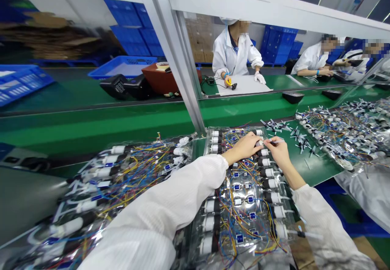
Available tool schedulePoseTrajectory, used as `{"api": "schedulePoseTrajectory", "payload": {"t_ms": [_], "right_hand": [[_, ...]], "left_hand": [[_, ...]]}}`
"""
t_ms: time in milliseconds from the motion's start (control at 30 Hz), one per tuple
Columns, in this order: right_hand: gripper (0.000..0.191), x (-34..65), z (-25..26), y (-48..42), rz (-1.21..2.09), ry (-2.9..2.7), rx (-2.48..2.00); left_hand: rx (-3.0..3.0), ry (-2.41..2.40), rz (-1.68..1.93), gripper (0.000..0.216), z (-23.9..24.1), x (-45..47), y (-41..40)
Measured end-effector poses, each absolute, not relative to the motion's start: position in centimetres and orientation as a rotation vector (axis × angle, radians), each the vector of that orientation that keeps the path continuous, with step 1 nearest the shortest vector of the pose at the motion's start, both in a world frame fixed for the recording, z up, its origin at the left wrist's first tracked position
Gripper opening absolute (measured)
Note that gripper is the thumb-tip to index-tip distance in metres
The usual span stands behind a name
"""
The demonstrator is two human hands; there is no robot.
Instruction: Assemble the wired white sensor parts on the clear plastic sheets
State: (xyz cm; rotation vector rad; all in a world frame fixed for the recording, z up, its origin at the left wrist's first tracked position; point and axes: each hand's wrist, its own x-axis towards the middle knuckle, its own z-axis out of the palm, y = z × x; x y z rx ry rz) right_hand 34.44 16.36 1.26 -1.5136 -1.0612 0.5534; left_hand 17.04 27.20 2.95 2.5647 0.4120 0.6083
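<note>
At the far end of a clear plastic tray (243, 201), my left hand (243, 147) is closed on a small white cylindrical part (259, 143). Right beside it, my right hand (279, 153) pinches a thin pale tube (276, 141) whose end meets that part; whether the two are joined is hidden by my fingers. Below my hands, the tray bears two columns of white-and-black cylinders (276, 197), with small blue parts and coloured wires (242, 217) between them. Short tubes stick out from several cylinders on the right side.
Another wired batch (122, 180) lies left, and a larger pile (344, 127) lies right. Loose short tubes (301, 140) are scattered on the green table (319, 172). A metal post (173, 50) rises ahead. Behind a clear panel, a co-worker (234, 54) holds a yellow-and-black item.
</note>
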Motion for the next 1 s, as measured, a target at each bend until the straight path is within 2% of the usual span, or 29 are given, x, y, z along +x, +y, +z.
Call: {"api": "schedulePoseTrajectory", "payload": {"t_ms": [367,767,1000], "right_hand": [[0.037,34.7,0.5,16.6,0.572,-1.07,-1.541],[0.018,34.0,2.5,16.6,0.46,-1.25,-1.61],[0.026,34.1,2.1,16.2,0.431,-1.212,-1.566]], "left_hand": [[2.574,0.41,0.568,0.031,3.3,16.9,27.2],[2.631,0.458,0.538,0.027,3.4,17.0,27.3],[2.62,0.397,0.588,0.031,3.3,17.1,27.4]]}}
